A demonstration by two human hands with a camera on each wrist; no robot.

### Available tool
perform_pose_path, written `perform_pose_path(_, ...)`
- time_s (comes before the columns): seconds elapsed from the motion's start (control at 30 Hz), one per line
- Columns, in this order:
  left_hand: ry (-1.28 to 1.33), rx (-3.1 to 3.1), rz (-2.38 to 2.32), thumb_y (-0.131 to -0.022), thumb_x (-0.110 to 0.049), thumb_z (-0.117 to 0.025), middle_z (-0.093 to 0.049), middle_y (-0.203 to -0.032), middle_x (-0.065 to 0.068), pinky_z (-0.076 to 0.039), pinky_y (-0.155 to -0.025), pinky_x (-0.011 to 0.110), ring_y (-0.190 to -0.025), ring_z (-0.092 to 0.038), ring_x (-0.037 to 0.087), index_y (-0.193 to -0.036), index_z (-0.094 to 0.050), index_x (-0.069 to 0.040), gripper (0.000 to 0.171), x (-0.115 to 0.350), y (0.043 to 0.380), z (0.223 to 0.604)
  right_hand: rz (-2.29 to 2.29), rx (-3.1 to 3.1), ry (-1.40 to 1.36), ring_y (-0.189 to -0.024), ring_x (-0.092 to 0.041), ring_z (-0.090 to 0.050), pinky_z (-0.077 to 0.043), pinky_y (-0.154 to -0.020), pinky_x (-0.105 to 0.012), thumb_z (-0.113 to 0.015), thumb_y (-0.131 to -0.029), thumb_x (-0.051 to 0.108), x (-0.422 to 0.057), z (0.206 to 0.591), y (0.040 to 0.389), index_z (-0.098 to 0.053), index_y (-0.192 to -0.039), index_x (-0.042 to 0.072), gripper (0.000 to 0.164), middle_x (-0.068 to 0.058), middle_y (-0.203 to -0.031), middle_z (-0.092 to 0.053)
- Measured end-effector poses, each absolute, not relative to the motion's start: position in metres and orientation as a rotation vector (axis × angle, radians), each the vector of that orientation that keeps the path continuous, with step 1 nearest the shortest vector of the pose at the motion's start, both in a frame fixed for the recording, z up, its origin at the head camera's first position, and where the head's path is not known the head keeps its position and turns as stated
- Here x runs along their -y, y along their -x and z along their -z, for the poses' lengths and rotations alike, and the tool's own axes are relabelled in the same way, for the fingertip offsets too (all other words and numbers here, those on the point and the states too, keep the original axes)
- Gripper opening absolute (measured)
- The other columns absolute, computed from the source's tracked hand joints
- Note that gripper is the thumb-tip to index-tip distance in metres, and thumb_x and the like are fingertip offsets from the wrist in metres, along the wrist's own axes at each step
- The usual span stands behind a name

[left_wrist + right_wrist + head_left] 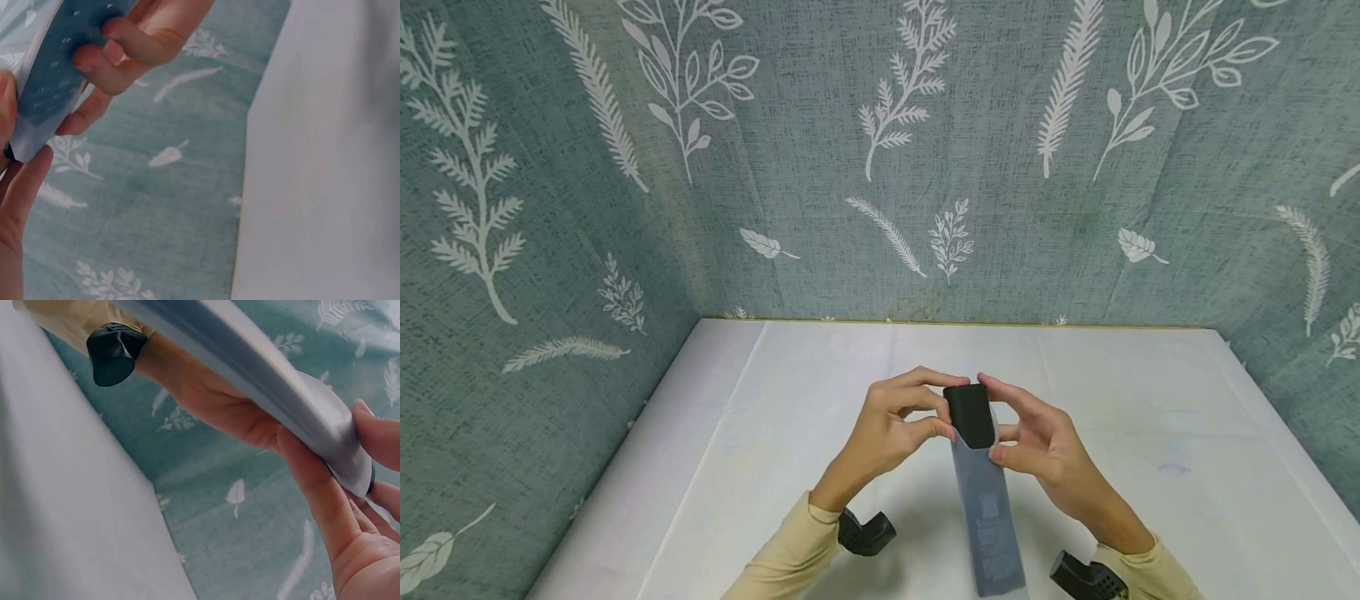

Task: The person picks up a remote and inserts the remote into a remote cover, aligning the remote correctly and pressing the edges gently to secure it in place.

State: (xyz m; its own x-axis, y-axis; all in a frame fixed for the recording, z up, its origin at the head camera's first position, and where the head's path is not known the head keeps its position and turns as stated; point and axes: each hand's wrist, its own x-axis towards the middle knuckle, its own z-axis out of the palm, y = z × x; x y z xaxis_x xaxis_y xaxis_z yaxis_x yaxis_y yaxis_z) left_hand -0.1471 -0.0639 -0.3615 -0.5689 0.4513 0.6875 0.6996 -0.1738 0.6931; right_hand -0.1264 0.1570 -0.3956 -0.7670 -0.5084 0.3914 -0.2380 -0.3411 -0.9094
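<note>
Both hands hold a long, flat black remote control (970,416) in a translucent bluish sleeve (988,521). Its bare black end sticks out at the sleeve's far mouth. My left hand (891,425) pinches the left edge there, thumb at the sleeve's rim and a fingertip at the black end's top corner. On the opposite edge, my right hand (1052,446) grips the sleeve's mouth with its thumb, its index fingertip at the far end. Small key-like marks show through the sleeve (53,81) in the left wrist view. A smooth pale side of the sleeve (250,369) faces the right wrist camera.
A white-covered table (790,392) lies beneath the hands. Green-grey leaf-patterned cloth (820,167) rises behind it and at both sides. Black wrist-worn devices sit on the left wrist (867,533) and right wrist (1086,575).
</note>
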Motion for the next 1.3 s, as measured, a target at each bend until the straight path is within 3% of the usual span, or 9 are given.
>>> perform_pose_path(0.23,1.336,1.805,1.859,-0.073,0.0,-0.071,-0.064,-0.095,0.025,-0.058,-0.071,0.039,-0.089,-0.064,0.027,-0.069,-0.061,0.0,0.011,0.063,0.15,0.363,2.257,-1.617,0.986,-0.093,-0.03,-0.066,-0.056,-0.068,-0.027,-0.055,-0.085,-0.016,-0.153,0.401,0.127,-0.032,-0.143,-0.005,0.063,-0.019,-0.13,-0.038)
perform_pose_path(0.47,1.313,1.85,1.876,-0.073,-0.001,-0.073,-0.065,-0.089,0.027,-0.058,-0.065,0.04,-0.082,-0.065,0.028,-0.069,-0.062,0.002,0.012,0.062,0.153,0.361,2.309,-1.535,1.017,-0.09,-0.03,-0.067,-0.056,-0.068,-0.028,-0.053,-0.084,-0.018,-0.152,0.407,0.127,-0.032,-0.142,-0.007,0.062,-0.018,-0.131,-0.041)
perform_pose_path(0.63,1.326,1.873,1.931,-0.077,-0.004,-0.072,-0.063,-0.101,0.029,-0.058,-0.071,0.043,-0.092,-0.064,0.03,-0.073,-0.063,0.002,0.012,0.065,0.155,0.366,2.302,-1.556,1.081,-0.091,-0.028,-0.067,-0.056,-0.072,-0.029,-0.044,-0.089,-0.017,-0.155,0.408,0.128,-0.026,-0.145,-0.007,0.059,-0.015,-0.134,-0.042)
perform_pose_path(0.73,1.333,1.872,1.99,-0.079,-0.007,-0.071,-0.06,-0.114,0.028,-0.056,-0.08,0.044,-0.105,-0.06,0.032,-0.076,-0.063,0.0,0.011,0.066,0.158,0.375,2.321,-1.591,1.102,-0.09,-0.022,-0.068,-0.057,-0.073,-0.031,-0.041,-0.092,-0.015,-0.158,0.41,0.129,-0.032,-0.144,-0.004,0.054,-0.011,-0.134,-0.047)
perform_pose_path(0.97,1.313,1.855,2.162,-0.081,-0.015,-0.072,-0.055,-0.126,0.023,-0.052,-0.087,0.047,-0.119,-0.052,0.035,-0.079,-0.062,0.0,0.018,0.065,0.162,0.39,2.427,-1.567,1.137,-0.078,-0.016,-0.067,-0.058,-0.064,-0.032,-0.053,-0.09,-0.013,-0.16,0.412,0.132,-0.064,-0.123,0.005,0.039,-0.008,-0.13,-0.054)
perform_pose_path(1.13,1.323,1.829,2.232,-0.082,-0.015,-0.072,-0.055,-0.127,0.023,-0.052,-0.086,0.05,-0.117,-0.051,0.039,-0.079,-0.062,0.001,0.019,0.064,0.16,0.391,2.421,-1.49,1.27,-0.081,-0.018,-0.065,-0.058,-0.058,-0.035,-0.054,-0.089,-0.012,-0.159,0.411,0.138,-0.067,-0.113,0.001,0.03,-0.016,-0.13,-0.05)
perform_pose_path(1.3,1.303,1.825,2.237,-0.082,-0.014,-0.072,-0.054,-0.13,0.021,-0.051,-0.087,0.05,-0.12,-0.05,0.038,-0.08,-0.061,0.0,0.018,0.063,0.158,0.39,2.425,-1.598,1.247,-0.086,-0.02,-0.064,-0.057,-0.053,-0.036,-0.06,-0.087,-0.01,-0.159,0.409,0.137,-0.067,-0.098,0.002,0.018,-0.016,-0.132,-0.049)
